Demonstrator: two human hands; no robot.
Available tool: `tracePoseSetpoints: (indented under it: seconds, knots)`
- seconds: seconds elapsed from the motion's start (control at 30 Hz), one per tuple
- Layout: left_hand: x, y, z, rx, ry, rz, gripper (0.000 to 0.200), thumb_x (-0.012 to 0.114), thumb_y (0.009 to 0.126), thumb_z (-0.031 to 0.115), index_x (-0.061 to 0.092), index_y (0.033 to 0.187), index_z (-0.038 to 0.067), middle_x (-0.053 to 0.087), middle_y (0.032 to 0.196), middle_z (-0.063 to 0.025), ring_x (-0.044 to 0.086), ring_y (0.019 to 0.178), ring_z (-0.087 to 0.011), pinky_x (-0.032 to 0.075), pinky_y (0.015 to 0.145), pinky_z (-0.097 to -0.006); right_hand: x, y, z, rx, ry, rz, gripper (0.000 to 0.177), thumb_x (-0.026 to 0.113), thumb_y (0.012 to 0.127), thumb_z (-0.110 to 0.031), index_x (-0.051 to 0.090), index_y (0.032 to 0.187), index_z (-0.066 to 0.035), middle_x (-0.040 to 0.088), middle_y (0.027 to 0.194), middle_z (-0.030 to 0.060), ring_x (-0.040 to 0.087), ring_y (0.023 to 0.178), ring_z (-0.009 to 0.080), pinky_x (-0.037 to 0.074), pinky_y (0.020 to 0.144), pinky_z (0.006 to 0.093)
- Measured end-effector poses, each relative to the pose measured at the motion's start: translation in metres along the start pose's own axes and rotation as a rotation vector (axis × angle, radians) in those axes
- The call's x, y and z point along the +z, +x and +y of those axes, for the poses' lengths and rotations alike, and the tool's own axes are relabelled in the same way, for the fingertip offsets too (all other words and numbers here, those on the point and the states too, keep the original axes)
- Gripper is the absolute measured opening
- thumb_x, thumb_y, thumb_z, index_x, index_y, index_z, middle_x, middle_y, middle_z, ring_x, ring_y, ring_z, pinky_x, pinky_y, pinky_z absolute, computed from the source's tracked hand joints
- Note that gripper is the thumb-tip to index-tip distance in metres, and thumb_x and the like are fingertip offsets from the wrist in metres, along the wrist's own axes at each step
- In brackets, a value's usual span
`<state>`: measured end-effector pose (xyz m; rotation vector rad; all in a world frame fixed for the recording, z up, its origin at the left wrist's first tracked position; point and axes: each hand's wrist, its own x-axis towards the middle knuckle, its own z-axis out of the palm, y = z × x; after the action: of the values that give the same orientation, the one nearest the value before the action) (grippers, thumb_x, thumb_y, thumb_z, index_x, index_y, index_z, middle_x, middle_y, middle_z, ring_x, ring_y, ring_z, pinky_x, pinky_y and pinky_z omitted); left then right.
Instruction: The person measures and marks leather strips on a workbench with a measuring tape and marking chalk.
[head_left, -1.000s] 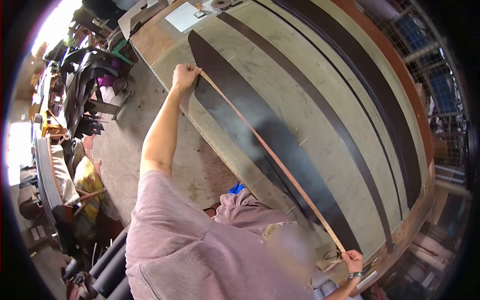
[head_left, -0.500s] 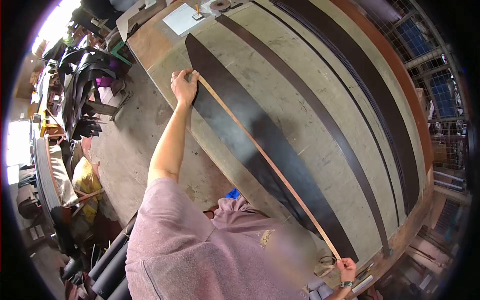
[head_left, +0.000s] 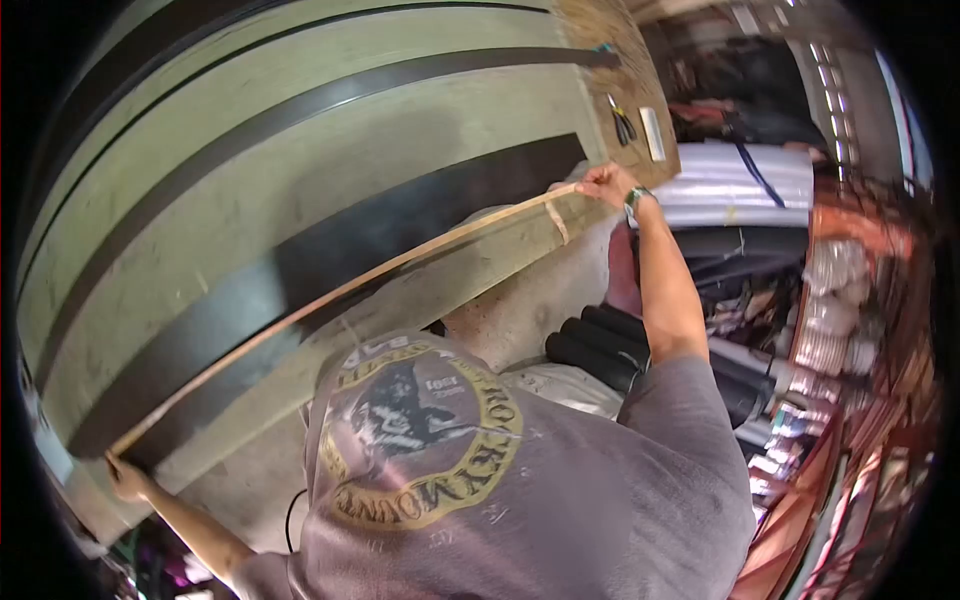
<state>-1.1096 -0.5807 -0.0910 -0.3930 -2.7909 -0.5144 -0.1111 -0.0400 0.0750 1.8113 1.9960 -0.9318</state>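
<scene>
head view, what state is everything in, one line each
left hand, fingers closed on one end of the tan strip
right hand, fingers pinching the tan strip near its other end
tan strip, stretched out between the hands
wide dark piece, lying flat on the table
narrow dark band, laid flat, apart from the wide dark piece
table, partly covered
black rolls, rolled up

A leather-like workshop, with strip-laden worktable (head_left: 520, 105), pliers (head_left: 622, 120), stacked rolls (head_left: 598, 345).
</scene>
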Motion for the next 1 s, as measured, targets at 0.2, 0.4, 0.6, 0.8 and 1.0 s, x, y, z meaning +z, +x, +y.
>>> tracePoseSetpoints:
  seconds: [0.2, 0.4, 0.6, 0.8, 1.0]
  knots:
    - [-0.012, 0.009, -0.007, -0.046, 0.027, -0.019, 0.051, 0.073, 0.087, 0.052, 0.077, 0.107, 0.005, 0.075, 0.108, -0.0109, 0.071, 0.099, -0.0276, 0.054, 0.088, -0.0381, 0.004, 0.037, 0.065, 0.155, -0.1, 0.213, 0.027, 0.079, 0.085, -0.03, 0.074, 0.085, -0.003, 0.069, 0.071, 0.0053, 0.06, 0.066, 0.0146, 0.049, 0.064, 0.0329]
    - [-0.007, 0.019, -0.012, -0.18, -0.246, -0.089, 0.044, 0.079, 0.086, 0.04, 0.076, 0.109, 0.003, 0.074, 0.109, -0.0114, 0.069, 0.096, -0.0261, 0.054, 0.086, -0.0368, 0.011, 0.062, 0.057, 0.327, -0.151, 0.256, 0.038, 0.086, 0.074, -0.034, 0.076, 0.098, -0.007, 0.074, 0.099, 0.0152, 0.07, 0.096, 0.0298, 0.054, 0.084, 0.0385]
    - [-0.016, 0.021, -0.005, -0.224, -0.176, -0.138, 0.048, 0.081, 0.082, 0.045, 0.076, 0.109, 0.006, 0.075, 0.106, -0.0109, 0.07, 0.092, -0.0256, 0.055, 0.086, -0.038, 0.017, 0.081, 0.075, 0.327, -0.074, 0.216, 0.036, 0.087, 0.074, -0.031, 0.075, 0.097, -0.005, 0.074, 0.089, 0.0126, 0.069, 0.084, 0.0239, 0.053, 0.078, 0.0371]
    - [-0.016, 0.018, -0.002, -0.302, -0.26, -0.119, 0.043, 0.081, 0.084, 0.038, 0.076, 0.108, 0.002, 0.074, 0.11, -0.0126, 0.068, 0.096, -0.0263, 0.054, 0.086, -0.038, 0.015, 0.08, 0.071, 0.298, -0.093, 0.193, 0.034, 0.086, 0.075, -0.032, 0.074, 0.092, -0.005, 0.073, 0.085, 0.0109, 0.068, 0.079, 0.0223, 0.053, 0.075, 0.0368]
    - [-0.001, 0.026, -0.023, -0.296, -0.326, -0.123, 0.042, 0.082, 0.083, 0.037, 0.076, 0.108, 0.003, 0.074, 0.107, -0.0124, 0.068, 0.094, -0.0251, 0.055, 0.086, -0.0365, 0.015, 0.079, 0.07, 0.313, -0.102, 0.216, 0.035, 0.087, 0.075, -0.034, 0.074, 0.092, -0.005, 0.074, 0.087, 0.0094, 0.068, 0.082, 0.0215, 0.053, 0.077, 0.0363]
